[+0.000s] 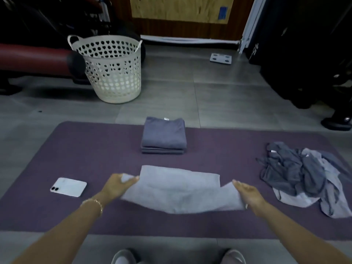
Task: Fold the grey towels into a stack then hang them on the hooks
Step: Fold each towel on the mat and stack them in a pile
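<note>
Towel under work: one light grey towel (179,189), rectangular terry cloth, lying across the near middle of a purple floor mat (95,149). Its far part rests flat on the mat. The near edge is raised and sags between the two hands, blurred.

Left hand (118,184): at the towel's left end, fingers curled in, pinching a bunched corner of cloth. Thin gold bracelet (95,202) on that wrist.

Right hand (247,193): at the towel's right end, gripping the raised edge. Fingers lie close together and nearly straight along the cloth; thumb not clearly seen. Ring (246,205) on one finger.

Stack of folded grey towels (163,136): darker grey, square, several layers, on the mat beyond the light towel and apart from it. Small white tag at its far edge.

Heap of unfolded grey towels (297,174): dark and light pieces tangled together, on the right side of the mat, well apart from the stack.

Other items: white smartphone (68,187) face down on the mat, near the left hand but not touching it. Cream plastic laundry basket (114,73) with heart-shaped holes upright on the grey tile floor (209,101) beyond the mat, to the left. White bathroom scale (221,58) on the floor farther back. Toes of two grey shoes (123,257) at the bottom edge of the view.
</note>
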Tool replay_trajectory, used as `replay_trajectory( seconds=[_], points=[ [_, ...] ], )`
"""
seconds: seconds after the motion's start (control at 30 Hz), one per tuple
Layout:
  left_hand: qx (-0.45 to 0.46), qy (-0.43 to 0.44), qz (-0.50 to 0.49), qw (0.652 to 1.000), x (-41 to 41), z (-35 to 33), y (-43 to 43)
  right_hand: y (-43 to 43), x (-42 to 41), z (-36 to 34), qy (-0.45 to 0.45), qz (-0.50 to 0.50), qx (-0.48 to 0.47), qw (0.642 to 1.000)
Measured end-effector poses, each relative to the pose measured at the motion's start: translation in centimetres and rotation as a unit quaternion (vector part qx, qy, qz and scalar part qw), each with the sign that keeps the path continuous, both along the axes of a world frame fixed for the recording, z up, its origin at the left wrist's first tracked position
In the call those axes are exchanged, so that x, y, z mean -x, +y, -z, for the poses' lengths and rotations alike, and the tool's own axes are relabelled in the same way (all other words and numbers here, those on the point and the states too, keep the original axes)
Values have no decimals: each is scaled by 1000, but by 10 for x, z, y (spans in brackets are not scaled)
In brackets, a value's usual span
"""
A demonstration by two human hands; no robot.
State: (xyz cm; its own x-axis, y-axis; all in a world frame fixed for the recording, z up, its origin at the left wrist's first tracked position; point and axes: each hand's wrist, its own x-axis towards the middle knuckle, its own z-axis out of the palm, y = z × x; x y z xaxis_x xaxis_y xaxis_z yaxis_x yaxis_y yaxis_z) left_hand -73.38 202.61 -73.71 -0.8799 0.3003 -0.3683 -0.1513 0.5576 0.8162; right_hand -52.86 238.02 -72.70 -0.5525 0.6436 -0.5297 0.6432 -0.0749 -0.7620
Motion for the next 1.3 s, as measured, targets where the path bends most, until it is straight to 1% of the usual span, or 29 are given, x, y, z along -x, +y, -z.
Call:
replay_trajectory(
  seconds=[0.1, 0.17, 0.33, 0.43, 0.53, 0.63, 0.7, 0.8, 0.87, 0.97, 1.03, 1.1, 1.13, 1.23, 1.3],
  points=[
    [54, -50, 17, 997, -4, 58, -5, -4, -2, 45, -55, -24, 39, 997],
    [86, -63, 25, 994, -1, 87, -5, -2, 1, 71, -83, -38, 48, 995],
    [135, -29, 62, 988, 21, 138, 12, 15, 20, 132, -107, -47, 30, 993],
    [147, 3, 51, 988, 41, 162, 24, 32, 36, 166, -133, -64, -26, 989],
    [138, 7, 17, 990, 69, 188, 34, 53, 59, 191, -144, -87, -76, 983],
    [133, -15, -6, 991, 93, 207, 46, 67, 86, 205, -95, -53, -90, 990],
    [124, -8, -10, 992, 103, 216, 55, 74, 97, 217, -67, -33, -98, 992],
    [114, -12, -41, 993, 111, 226, 64, 78, 103, 226, -57, -24, -86, 994],
    [100, -19, -79, 992, 115, 228, 69, 79, 107, 227, -42, -7, -79, 996],
    [74, -14, -122, 990, 124, 234, 80, 80, 114, 227, 0, 55, -53, 997],
    [46, -9, -175, 984, 127, 233, 83, 80, 117, 226, 32, 121, -29, 992],
    [-1, -25, -256, 966, 129, 234, 82, 83, 119, 224, 53, 187, -10, 981],
    [-18, -37, -281, 959, 131, 235, 81, 84, 121, 223, 52, 204, -8, 977],
    [-46, -54, -301, 951, 134, 232, 85, 90, 134, 221, 50, 211, -34, 976],
    [-44, -57, -303, 950, 136, 230, 87, 94, 146, 219, 24, 189, -42, 981]
  ],
)
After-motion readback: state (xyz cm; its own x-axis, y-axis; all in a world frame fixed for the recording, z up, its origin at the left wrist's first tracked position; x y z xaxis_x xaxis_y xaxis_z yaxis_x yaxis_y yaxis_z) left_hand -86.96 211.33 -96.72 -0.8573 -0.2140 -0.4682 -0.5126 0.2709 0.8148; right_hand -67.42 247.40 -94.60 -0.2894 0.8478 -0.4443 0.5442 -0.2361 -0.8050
